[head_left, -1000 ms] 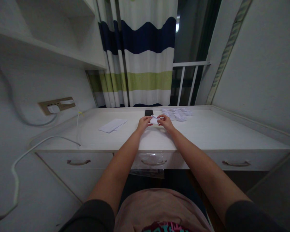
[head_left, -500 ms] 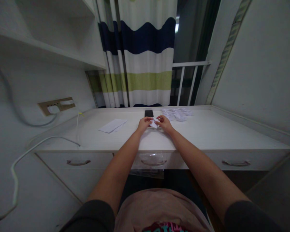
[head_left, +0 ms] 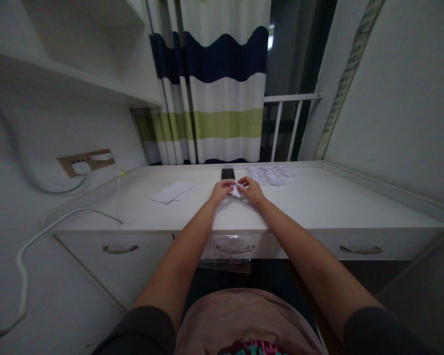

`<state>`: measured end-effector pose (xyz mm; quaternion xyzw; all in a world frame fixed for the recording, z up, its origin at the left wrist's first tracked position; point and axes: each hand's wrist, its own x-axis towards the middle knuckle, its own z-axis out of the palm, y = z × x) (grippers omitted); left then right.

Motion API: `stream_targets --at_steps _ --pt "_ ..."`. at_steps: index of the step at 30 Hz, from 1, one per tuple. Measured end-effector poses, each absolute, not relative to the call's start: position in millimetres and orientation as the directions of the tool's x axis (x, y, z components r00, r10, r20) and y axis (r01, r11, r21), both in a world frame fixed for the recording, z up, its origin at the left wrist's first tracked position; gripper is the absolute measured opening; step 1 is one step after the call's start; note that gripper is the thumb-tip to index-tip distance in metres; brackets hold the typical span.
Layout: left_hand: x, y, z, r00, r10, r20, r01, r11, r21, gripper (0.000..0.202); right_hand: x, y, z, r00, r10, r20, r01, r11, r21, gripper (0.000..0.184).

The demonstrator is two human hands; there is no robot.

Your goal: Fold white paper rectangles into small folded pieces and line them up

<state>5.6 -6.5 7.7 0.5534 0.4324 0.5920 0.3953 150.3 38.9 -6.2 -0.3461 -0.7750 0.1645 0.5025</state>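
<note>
Between my two hands is a small folded piece of white paper (head_left: pixel 236 191), held just above the desk (head_left: pixel 340 202). My left hand (head_left: pixel 221 190) pinches its left side, fingers closed on it. On the other side my right hand (head_left: pixel 251 189) grips the paper's right edge between thumb and fingers. The exact folds are too small to make out. Just beyond the hands lies a black phone (head_left: pixel 228 173). A pile of folded white papers (head_left: pixel 270 174) spreads behind my right hand. To the left rest a few flat white paper sheets (head_left: pixel 172 192).
A white cable (head_left: pixel 74 212) trails over the desk's left edge, below a wall socket (head_left: pixel 85 162) with plugs in it. Drawers with handles (head_left: pixel 120 249) run along the front. Clear plastic (head_left: pixel 233 241) hangs at the middle drawer. A striped curtain (head_left: pixel 225 93) hangs behind the desk.
My right fingers have shifted slightly on the paper, and less of the paper's top shows between the hands. The phone is a little less covered. Everything else stays put.
</note>
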Motion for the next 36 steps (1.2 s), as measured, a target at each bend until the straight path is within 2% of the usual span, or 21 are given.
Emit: stream_targets --at_steps 9,19,36 --pt "6 -5 7 -0.058 0.947 0.315 0.034 -0.313 0.949 0.02 150 38 -5 -0.259 0.712 0.652 0.388 0.695 -0.605 0.01" --pt "7 -7 7 -0.051 0.947 0.318 0.075 -0.314 0.946 0.023 150 35 -3 -0.278 0.704 0.654 0.455 0.696 -0.556 0.01" --pt "8 -3 3 0.014 0.956 0.293 0.111 -0.293 0.95 0.018 146 12 6 -0.373 0.706 0.601 0.749 0.612 -0.254 0.018"
